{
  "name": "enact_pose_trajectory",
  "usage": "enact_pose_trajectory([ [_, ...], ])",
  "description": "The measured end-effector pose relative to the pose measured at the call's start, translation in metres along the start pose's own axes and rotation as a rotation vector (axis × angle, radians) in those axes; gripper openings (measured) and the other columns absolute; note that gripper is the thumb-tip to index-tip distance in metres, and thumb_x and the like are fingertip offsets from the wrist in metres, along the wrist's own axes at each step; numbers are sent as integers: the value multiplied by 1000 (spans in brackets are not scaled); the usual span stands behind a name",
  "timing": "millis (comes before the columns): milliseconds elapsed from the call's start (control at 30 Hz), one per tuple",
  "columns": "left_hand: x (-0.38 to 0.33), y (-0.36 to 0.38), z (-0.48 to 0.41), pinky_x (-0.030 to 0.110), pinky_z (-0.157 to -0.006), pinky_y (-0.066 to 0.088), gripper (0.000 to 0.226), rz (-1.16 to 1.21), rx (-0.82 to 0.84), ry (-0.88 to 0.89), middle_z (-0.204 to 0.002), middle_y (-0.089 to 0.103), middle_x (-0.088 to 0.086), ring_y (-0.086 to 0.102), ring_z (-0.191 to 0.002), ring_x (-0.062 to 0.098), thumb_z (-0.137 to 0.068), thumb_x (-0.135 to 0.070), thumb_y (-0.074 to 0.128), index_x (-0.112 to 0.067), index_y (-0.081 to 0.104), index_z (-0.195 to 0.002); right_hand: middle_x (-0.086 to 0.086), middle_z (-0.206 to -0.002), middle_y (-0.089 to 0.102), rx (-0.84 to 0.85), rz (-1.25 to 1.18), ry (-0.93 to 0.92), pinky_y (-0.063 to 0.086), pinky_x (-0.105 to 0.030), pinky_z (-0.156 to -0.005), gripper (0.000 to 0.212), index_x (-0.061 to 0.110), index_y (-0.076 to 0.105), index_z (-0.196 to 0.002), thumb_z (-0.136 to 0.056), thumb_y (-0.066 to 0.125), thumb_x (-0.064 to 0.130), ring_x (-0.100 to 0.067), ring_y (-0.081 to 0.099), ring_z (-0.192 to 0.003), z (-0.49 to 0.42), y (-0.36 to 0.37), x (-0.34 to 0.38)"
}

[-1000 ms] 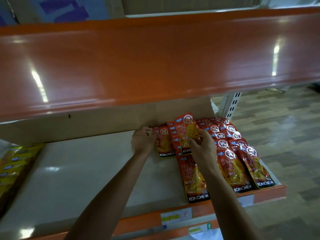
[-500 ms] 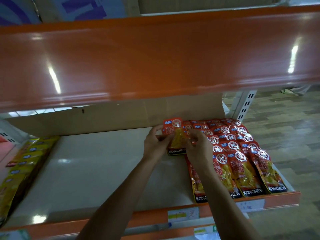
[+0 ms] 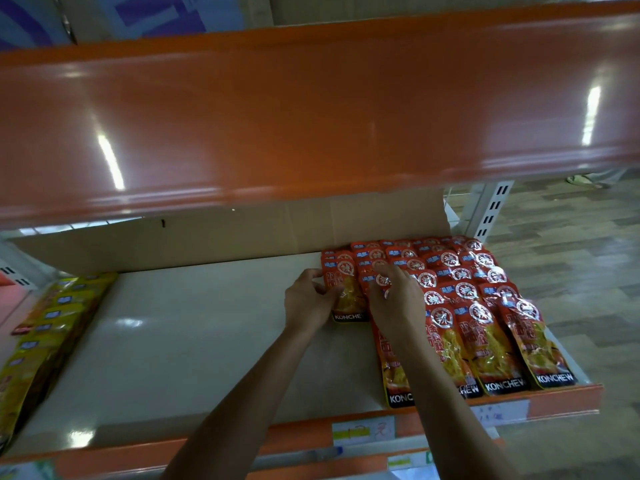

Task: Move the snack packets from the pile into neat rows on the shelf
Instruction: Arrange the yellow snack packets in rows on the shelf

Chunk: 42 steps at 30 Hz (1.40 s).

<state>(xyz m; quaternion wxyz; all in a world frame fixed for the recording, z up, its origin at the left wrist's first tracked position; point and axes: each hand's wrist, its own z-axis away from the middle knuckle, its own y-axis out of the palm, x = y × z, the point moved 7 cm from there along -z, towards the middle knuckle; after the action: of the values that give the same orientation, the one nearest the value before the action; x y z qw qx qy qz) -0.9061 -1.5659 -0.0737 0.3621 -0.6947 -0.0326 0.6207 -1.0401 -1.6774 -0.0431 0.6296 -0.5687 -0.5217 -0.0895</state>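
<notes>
The left hand (image 3: 306, 301) pinches the left edge of a red packet (image 3: 349, 303). This packet lies flat at the back of the shelf (image 3: 207, 341), just left of the red rows (image 3: 485, 327). The right hand (image 3: 396, 303) rests on the neighbouring packets with fingers bent; I cannot tell whether it grips one. The red rows overlap along the shelf's right end. Yellow packets (image 3: 52, 323) lie at the far left. Cardboard (image 3: 225, 237) lines the back, below an orange upper shelf (image 3: 311, 116).
</notes>
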Motion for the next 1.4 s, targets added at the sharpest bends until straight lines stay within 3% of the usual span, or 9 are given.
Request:
enact_pose_trajectory([
  [133, -2, -1, 1, 24, -79, 48, 50, -142, 1, 1, -104, 71, 1, 66, -97, 13, -84, -42, 70, -20, 57, -126, -4, -124, 60, 2, 5, -2, 44, -32, -91, 33, 14, 58, -125, -92, 57, 14, -21, 54, -113, 0, 1, -2],
  [367, -2, 0, 2, 23, -75, 45, 46, -250, -21, -6, -109, 70, -2, 65, -101, 14, -87, -48, 62, -20, 58, -124, -4, -126, 59, 19, 11, 1, 45, -34, -94, 34, 15, 57, -127, -92, 57, 15, -21, 53, -114, 0, 2, -2],
  [800, -6, 4, -3, 20, -75, 42, 43, -228, 12, -6, -123, 65, 0, 63, -108, 15, -92, -39, 57, -18, 56, -130, -4, -128, 58, 19, 38, -1, 43, -31, -94, 35, 15, 57, -128, -93, 57, 15, -20, 52, -117, 2, -4, 1],
  [933, -2, -4, 3, 21, -83, 42, 48, -193, 1, -22, -127, 63, 2, 61, -112, 16, -93, -36, 56, -14, 52, -135, -3, -129, 56, 34, 48, -9, 38, -29, -95, 34, 15, 56, -127, -93, 56, 15, -20, 48, -121, 4, -1, 9],
  [1200, 17, -55, 23, 26, -94, 45, 43, -225, -63, 37, -121, 64, -2, 61, -109, 13, -92, -35, 59, -19, 55, -131, -11, -122, 59, 105, 59, -115, 38, -33, -94, 32, 7, 59, -121, -89, 56, 9, -29, 50, -116, 27, 42, 57],
  [1300, 30, -92, 32, 22, -91, 43, 42, -276, -118, 85, -122, 63, -1, 58, -111, 13, -93, -33, 58, -19, 54, -132, -6, -129, 57, 168, 38, -172, 37, -33, -103, 34, 11, 57, -126, -92, 55, 13, -24, 46, -125, 47, 72, 85],
  [1400, 51, -139, 45, 25, -93, 42, 41, -330, -186, 124, -123, 61, 2, 56, -114, 18, -93, -32, 57, -18, 54, -132, -2, -130, 58, 197, 13, -207, 36, -28, -103, 35, 15, 57, -128, -93, 55, 14, -19, 44, -128, 73, 105, 118],
])
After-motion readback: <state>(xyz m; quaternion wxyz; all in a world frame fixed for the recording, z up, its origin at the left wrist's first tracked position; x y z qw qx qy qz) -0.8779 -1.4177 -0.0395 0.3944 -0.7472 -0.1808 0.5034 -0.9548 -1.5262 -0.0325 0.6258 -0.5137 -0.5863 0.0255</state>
